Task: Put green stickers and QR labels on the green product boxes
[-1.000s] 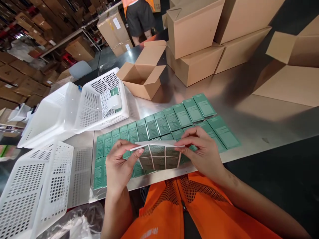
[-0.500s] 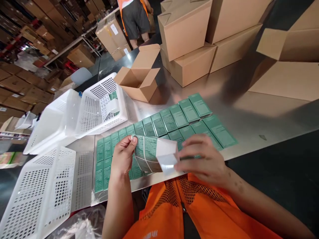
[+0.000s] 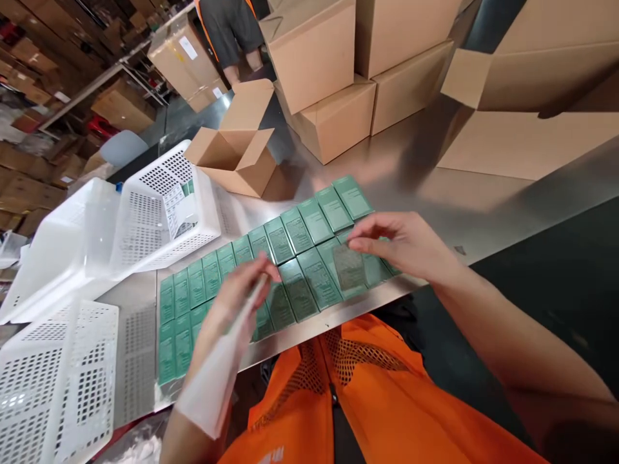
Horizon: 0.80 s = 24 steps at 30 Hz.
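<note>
Pinching a see-through label (image 3: 349,269) now, the right hand (image 3: 399,241) works over the front row of green boxes (image 3: 316,277), at three o'clock from the left hand (image 3: 236,296), blurred, which grips a white sheet (image 3: 213,386) trailing toward seven and blocks some boxes! Around those boxes: perforated basket (image 3: 162,212) at ten, open carton (image 3: 242,177) at eleven, stacked cartons (image 3: 314,64) at twelve, bigger open carton (image 3: 503,142) at two. Shiny steel table (image 3: 416,200) underneath; beyond, between eleven and twelve, a person in dark shorts (image 3: 229,32).

Small open carton (image 3: 242,181) beside stacked brown boxes (image 3: 314,64), a person (image 3: 232,32) beyond.
</note>
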Tool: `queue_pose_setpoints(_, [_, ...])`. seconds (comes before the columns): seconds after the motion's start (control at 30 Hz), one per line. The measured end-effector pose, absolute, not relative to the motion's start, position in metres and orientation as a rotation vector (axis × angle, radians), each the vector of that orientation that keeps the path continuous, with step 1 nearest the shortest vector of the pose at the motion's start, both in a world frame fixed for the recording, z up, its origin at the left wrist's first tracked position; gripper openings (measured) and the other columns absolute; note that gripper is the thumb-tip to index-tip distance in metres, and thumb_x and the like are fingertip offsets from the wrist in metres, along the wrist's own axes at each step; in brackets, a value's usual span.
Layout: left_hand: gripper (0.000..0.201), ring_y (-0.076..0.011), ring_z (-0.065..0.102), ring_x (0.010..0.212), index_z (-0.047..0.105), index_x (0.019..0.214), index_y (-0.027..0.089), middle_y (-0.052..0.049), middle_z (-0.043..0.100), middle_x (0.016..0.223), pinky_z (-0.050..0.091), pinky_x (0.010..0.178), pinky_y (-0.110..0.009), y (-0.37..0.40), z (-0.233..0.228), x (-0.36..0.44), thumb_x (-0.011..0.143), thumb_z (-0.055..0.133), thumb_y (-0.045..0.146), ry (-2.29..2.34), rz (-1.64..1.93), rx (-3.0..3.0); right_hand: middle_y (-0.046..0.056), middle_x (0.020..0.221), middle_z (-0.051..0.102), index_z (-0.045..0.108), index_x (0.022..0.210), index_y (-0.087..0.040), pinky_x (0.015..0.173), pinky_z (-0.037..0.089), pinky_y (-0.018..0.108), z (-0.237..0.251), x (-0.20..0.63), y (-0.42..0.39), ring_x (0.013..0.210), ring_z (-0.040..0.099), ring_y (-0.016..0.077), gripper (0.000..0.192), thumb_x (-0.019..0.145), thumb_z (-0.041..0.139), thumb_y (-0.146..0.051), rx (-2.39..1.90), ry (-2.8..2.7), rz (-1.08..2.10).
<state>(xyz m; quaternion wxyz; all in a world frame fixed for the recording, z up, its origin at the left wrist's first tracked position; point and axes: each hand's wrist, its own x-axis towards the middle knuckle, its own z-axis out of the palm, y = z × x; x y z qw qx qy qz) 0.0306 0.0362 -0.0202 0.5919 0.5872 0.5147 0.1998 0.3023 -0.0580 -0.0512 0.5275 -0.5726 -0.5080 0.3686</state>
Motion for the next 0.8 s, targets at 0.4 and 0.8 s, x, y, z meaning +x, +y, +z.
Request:
queue_pose_setpoints(0.4, [0.035, -0.0146, 0.041, 0.05, 0.061, 0.069, 0.021, 0.002, 0.053, 0.055, 0.029, 0.049, -0.026, -0.018, -0.078, 0.092, 0.086, 0.054, 0.05, 1.146, 0.041, 1.729, -0.001, 0.075, 0.071, 0.077, 0.081, -0.023, 0.069, 0.044, 0.027, -0.093, 0.293, -0.04, 0.07, 0.061, 0.0142, 0.011, 0.082, 0.074, -0.034, -1.576, -1.338, 0.875])
queue_pose_setpoints(0.8, [0.029, -0.0144, 0.044, 0.052, 0.063, 0.065, 0.019, 0.002, 0.054, 0.053, 0.028, 0.057, -0.028, -0.023, -0.075, 0.106, 0.088, 0.053, 0.035, 1.257, -0.187, 1.887, 0.001, 0.092, 0.067, 0.077, 0.08, -0.022, 0.067, 0.042, 0.028, -0.111, 0.282, -0.045, 0.073, 0.061, 0.0135, 0.008, 0.085, 0.075, -0.029, -1.831, -1.495, 0.683])
